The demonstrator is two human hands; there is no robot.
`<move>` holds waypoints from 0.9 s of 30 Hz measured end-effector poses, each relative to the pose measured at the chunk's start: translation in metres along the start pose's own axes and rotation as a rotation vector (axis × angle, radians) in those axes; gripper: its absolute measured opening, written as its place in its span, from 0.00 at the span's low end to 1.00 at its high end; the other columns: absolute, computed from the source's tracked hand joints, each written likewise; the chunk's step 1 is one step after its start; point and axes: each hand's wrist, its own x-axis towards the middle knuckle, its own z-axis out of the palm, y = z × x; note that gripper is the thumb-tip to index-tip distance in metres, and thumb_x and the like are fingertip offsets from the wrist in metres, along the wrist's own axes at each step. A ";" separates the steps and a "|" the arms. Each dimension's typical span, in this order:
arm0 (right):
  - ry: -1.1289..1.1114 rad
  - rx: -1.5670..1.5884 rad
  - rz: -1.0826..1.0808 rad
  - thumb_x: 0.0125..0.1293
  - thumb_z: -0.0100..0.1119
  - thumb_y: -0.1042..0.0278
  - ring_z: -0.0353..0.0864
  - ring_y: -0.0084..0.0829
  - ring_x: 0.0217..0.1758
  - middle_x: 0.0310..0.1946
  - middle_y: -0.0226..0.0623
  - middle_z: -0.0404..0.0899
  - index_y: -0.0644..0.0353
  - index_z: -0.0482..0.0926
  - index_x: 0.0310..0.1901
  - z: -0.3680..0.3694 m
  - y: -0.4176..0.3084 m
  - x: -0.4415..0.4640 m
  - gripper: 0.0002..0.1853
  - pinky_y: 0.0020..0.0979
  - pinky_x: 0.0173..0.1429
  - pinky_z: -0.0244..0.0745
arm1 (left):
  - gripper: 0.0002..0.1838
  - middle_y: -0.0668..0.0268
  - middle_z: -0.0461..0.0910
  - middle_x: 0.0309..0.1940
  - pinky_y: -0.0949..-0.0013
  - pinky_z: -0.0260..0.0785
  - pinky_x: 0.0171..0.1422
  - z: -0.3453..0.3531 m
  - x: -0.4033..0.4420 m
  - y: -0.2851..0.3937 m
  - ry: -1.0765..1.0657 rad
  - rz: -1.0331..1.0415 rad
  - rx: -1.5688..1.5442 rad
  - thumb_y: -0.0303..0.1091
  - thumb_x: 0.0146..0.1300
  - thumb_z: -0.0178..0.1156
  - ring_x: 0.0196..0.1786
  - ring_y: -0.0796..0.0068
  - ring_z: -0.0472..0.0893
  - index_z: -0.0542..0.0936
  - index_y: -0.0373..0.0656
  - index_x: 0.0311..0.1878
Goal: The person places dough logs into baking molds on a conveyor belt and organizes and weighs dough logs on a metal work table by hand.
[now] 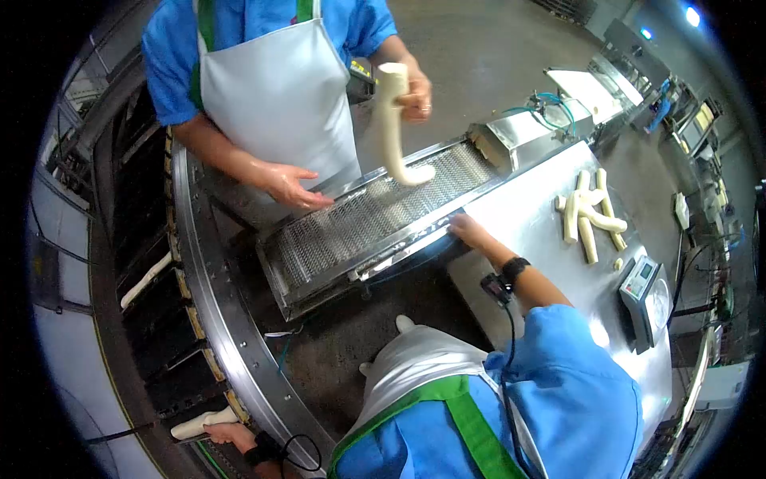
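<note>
My left hand (230, 434) is at the lower left, its fingers closed against a pale dough roll (191, 426) on the slatted curved conveyor (159, 351). My right hand (472, 231) rests with fingers outstretched at the edge where the steel table (511, 215) meets the mesh belt (335, 231); nothing is in it. Across the belt, a co-worker in a white apron (275, 88) holds up a long, bent dough roll (391, 128) in one hand. The co-worker's other hand (294, 185) is open above the belt's near end.
Several dough rolls (589, 211) lie in a pile on the table, with a small digital scale (641, 281) beside them. Another roll (147, 281) lies farther up the curved conveyor. A steel rail (239, 339) borders that conveyor. Machinery (527, 128) stands at the mesh belt's far end.
</note>
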 end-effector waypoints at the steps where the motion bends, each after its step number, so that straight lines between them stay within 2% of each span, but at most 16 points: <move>1: -0.003 0.054 0.153 0.51 0.48 0.63 0.69 0.43 0.38 0.32 0.45 0.72 0.63 0.71 0.34 -0.017 -0.007 -0.013 0.13 0.37 0.42 0.65 | 0.31 0.37 0.65 0.41 0.53 0.63 0.43 0.009 0.002 0.001 0.000 0.005 -0.008 0.50 0.54 0.42 0.41 0.50 0.71 0.68 0.23 0.41; 3: 0.149 -0.075 0.234 0.48 0.50 0.61 0.68 0.45 0.39 0.34 0.47 0.71 0.62 0.72 0.34 -0.013 0.027 -0.029 0.14 0.36 0.45 0.64 | 0.32 0.38 0.66 0.41 0.54 0.62 0.44 0.022 0.014 -0.002 0.193 -0.101 0.035 0.52 0.54 0.41 0.42 0.49 0.70 0.68 0.24 0.41; 4: 0.145 -0.111 0.264 0.47 0.51 0.60 0.68 0.45 0.40 0.35 0.48 0.70 0.61 0.72 0.34 -0.013 0.041 -0.033 0.15 0.37 0.46 0.63 | 0.32 0.38 0.66 0.41 0.54 0.62 0.44 0.020 0.010 0.002 0.207 -0.104 0.023 0.52 0.54 0.41 0.42 0.49 0.70 0.68 0.24 0.41; 8: 0.060 -0.194 0.357 0.44 0.52 0.60 0.67 0.44 0.43 0.36 0.49 0.70 0.60 0.73 0.35 -0.011 0.070 -0.040 0.17 0.38 0.47 0.62 | 0.33 0.40 0.65 0.43 0.56 0.62 0.46 0.019 -0.003 0.016 0.172 -0.147 0.100 0.54 0.53 0.41 0.45 0.48 0.68 0.67 0.27 0.44; 11: 0.159 -0.246 0.342 0.42 0.53 0.59 0.66 0.43 0.44 0.35 0.48 0.70 0.59 0.73 0.35 -0.013 0.072 -0.038 0.17 0.39 0.47 0.61 | 0.32 0.52 0.72 0.38 0.53 0.62 0.44 0.016 0.013 -0.002 0.066 -0.056 0.035 0.59 0.51 0.40 0.40 0.56 0.72 0.73 0.35 0.38; 13: 0.177 -0.254 0.374 0.41 0.53 0.59 0.66 0.43 0.43 0.35 0.46 0.70 0.58 0.73 0.34 -0.008 0.089 -0.035 0.17 0.37 0.47 0.62 | 0.31 0.42 0.68 0.40 0.55 0.62 0.46 0.020 0.020 -0.002 0.294 -0.112 0.254 0.52 0.53 0.42 0.42 0.48 0.70 0.69 0.26 0.42; 14: 0.173 -0.252 0.377 0.41 0.53 0.59 0.66 0.43 0.43 0.35 0.46 0.70 0.58 0.73 0.34 -0.008 0.098 -0.033 0.17 0.37 0.47 0.62 | 0.31 0.42 0.68 0.40 0.55 0.62 0.46 0.020 0.023 -0.004 0.295 -0.108 0.258 0.52 0.53 0.42 0.42 0.48 0.70 0.69 0.26 0.42; 16: -0.024 -0.247 0.336 0.45 0.52 0.56 0.68 0.43 0.43 0.39 0.46 0.69 0.56 0.71 0.38 -0.014 0.108 -0.023 0.18 0.37 0.46 0.63 | 0.31 0.42 0.67 0.41 0.55 0.61 0.46 0.011 0.012 0.003 0.321 -0.113 0.216 0.53 0.53 0.41 0.43 0.48 0.70 0.69 0.28 0.42; 17: -0.030 -0.244 0.339 0.45 0.52 0.56 0.68 0.43 0.43 0.39 0.46 0.69 0.56 0.71 0.38 -0.017 0.109 -0.018 0.18 0.37 0.46 0.63 | 0.31 0.42 0.67 0.41 0.55 0.61 0.46 0.004 0.009 0.005 0.324 -0.109 0.221 0.53 0.53 0.41 0.43 0.48 0.70 0.69 0.28 0.42; 19: -0.018 -0.226 0.382 0.46 0.52 0.57 0.69 0.44 0.40 0.37 0.49 0.69 0.59 0.72 0.38 -0.029 0.097 -0.014 0.19 0.37 0.44 0.65 | 0.30 0.43 0.67 0.42 0.54 0.61 0.44 -0.012 0.007 0.001 0.152 0.022 0.208 0.53 0.54 0.40 0.41 0.48 0.70 0.69 0.30 0.43; 21: 0.054 -0.164 0.417 0.46 0.52 0.55 0.70 0.41 0.38 0.31 0.46 0.73 0.61 0.74 0.34 -0.031 0.098 -0.009 0.18 0.36 0.44 0.65 | 0.28 0.48 0.70 0.40 0.54 0.61 0.42 -0.014 0.062 -0.047 0.094 0.297 0.180 0.53 0.54 0.39 0.36 0.51 0.71 0.69 0.33 0.42; 23: 0.020 -0.098 0.383 0.47 0.52 0.53 0.72 0.43 0.34 0.29 0.46 0.74 0.63 0.73 0.35 -0.039 0.098 -0.004 0.20 0.35 0.41 0.67 | 0.28 0.50 0.69 0.40 0.55 0.61 0.43 -0.018 0.058 -0.041 0.013 0.270 0.091 0.52 0.54 0.39 0.37 0.52 0.70 0.69 0.34 0.42; 27: -0.012 -0.081 0.395 0.48 0.52 0.52 0.74 0.41 0.35 0.30 0.48 0.74 0.66 0.72 0.36 -0.052 0.096 0.008 0.22 0.35 0.39 0.68 | 0.26 0.52 0.69 0.41 0.56 0.60 0.44 -0.025 0.024 -0.015 -0.135 0.235 -0.037 0.51 0.55 0.38 0.38 0.55 0.70 0.68 0.35 0.43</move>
